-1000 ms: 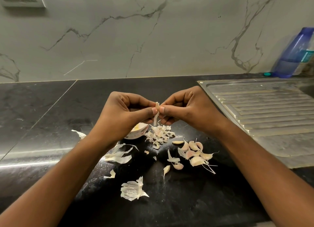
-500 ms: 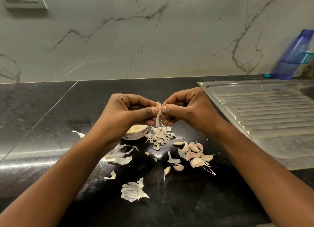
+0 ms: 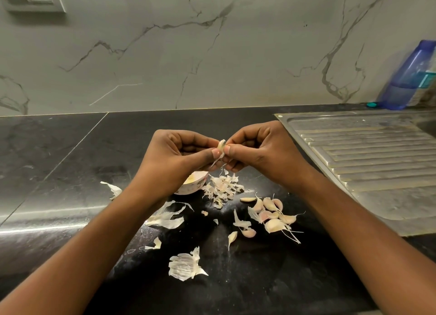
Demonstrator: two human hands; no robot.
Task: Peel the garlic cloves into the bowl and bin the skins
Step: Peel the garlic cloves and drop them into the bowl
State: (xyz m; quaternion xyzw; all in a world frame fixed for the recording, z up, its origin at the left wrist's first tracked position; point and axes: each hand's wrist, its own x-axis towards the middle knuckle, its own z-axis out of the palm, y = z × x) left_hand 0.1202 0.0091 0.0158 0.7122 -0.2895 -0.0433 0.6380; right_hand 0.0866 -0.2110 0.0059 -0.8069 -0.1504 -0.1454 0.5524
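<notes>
My left hand point(image 3: 175, 157) and my right hand point(image 3: 262, 149) meet above the black counter, both pinching one small garlic clove point(image 3: 221, 146) between thumbs and fingertips. A strip of skin hangs from the clove. Under my left wrist sits a small white bowl point(image 3: 192, 185), mostly hidden, with something pale yellow inside. A heap of small skin bits point(image 3: 221, 187) lies just right of the bowl. Several unpeeled cloves point(image 3: 271, 215) lie in a cluster below my right hand. Larger loose skins point(image 3: 185, 265) are scattered nearer to me.
A steel sink drainboard point(image 3: 368, 163) takes up the right side. A blue bottle point(image 3: 410, 76) stands at the back right by the marble wall. One skin piece point(image 3: 113, 188) lies off to the left on the counter point(image 3: 70, 163). No bin is in view.
The clove between my fingertips has been turned and now shows a rounder end. A thin strip of skin now hangs below it. Both hands stay in place.
</notes>
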